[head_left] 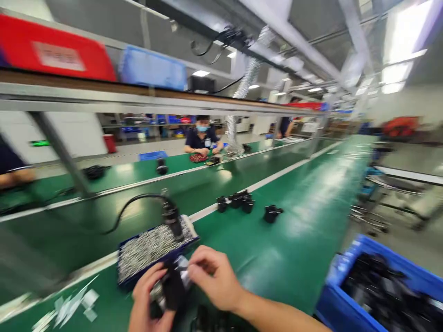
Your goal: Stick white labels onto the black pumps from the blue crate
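Note:
My left hand [147,295] is wrapped round a dark boxy part [174,287], blurred by motion, with a metallic area showing on its left side. Against the part's upper right side is a thin whitish, film-like piece [183,267]. Thumb and forefinger of my right hand [216,279] are pinched together at that piece's edge. Just behind the part stands a blue tray [126,281] full of small silvery metal pieces [148,251]. A black corded tool [172,216] rests upright in the tray, its tip hidden.
Several black parts [242,200] sit on the green bench [297,184], one [272,213] apart from them. A blue bin [325,295] of black parts stands at right. White scraps [76,304] lie at left. A shelf [166,102] spans overhead. A masked person [202,138] sits opposite.

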A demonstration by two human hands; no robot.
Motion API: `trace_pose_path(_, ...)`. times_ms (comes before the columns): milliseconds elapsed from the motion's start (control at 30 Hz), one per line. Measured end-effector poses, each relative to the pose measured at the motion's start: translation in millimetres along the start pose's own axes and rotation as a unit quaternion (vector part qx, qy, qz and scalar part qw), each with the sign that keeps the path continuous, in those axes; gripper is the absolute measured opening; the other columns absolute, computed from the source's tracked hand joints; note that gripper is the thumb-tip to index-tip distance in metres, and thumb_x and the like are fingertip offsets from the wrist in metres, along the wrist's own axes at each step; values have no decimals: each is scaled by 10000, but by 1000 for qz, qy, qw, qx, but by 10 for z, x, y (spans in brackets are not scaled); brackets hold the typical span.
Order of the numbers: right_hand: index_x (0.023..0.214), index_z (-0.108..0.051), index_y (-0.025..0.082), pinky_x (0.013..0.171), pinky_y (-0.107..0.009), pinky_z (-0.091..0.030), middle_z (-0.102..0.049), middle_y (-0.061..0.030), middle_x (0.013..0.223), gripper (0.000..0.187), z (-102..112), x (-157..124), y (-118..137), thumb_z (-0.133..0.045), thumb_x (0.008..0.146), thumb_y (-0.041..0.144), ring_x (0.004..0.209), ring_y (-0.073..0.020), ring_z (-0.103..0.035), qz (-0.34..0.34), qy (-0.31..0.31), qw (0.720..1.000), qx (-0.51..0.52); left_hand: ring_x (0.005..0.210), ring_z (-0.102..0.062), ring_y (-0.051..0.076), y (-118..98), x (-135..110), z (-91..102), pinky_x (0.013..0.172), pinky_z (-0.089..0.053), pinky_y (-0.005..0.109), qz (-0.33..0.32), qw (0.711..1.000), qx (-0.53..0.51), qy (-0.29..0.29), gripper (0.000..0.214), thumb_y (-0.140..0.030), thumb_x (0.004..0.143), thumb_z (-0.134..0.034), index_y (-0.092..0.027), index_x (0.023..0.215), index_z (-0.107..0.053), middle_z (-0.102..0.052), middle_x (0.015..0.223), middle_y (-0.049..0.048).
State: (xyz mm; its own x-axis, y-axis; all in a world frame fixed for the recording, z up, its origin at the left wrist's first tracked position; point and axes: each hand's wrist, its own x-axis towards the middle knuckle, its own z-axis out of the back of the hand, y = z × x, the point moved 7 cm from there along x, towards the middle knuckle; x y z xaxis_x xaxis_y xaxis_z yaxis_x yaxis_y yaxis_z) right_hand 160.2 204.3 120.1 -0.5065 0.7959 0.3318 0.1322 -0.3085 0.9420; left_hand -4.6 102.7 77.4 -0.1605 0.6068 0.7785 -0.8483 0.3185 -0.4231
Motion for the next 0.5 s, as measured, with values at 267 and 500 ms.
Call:
trace_pose_path(267,730,-607,195,602,-272,-384,-489,32,672,573,-212,-31,-234,-700,897,736,621,-134,-415,-117,123,985,17,1181,-664,304,-85,49,-51,998,-580,485,111,990,-83,-16,365,-269,909,-682,-237,1260,-590,-674,1234,118)
trace_pose_path(500,708,-589,198,622,-280,-408,-521,25,670,611,-291,-70,-311,-746,823,777,617,-137,-460,-178,133,974,30,1188,-652,307,-91,50,-56,1017,-511,500,115,987,-114,6,411,-242,875,-716,-249,1267,-593,-688,1236,104)
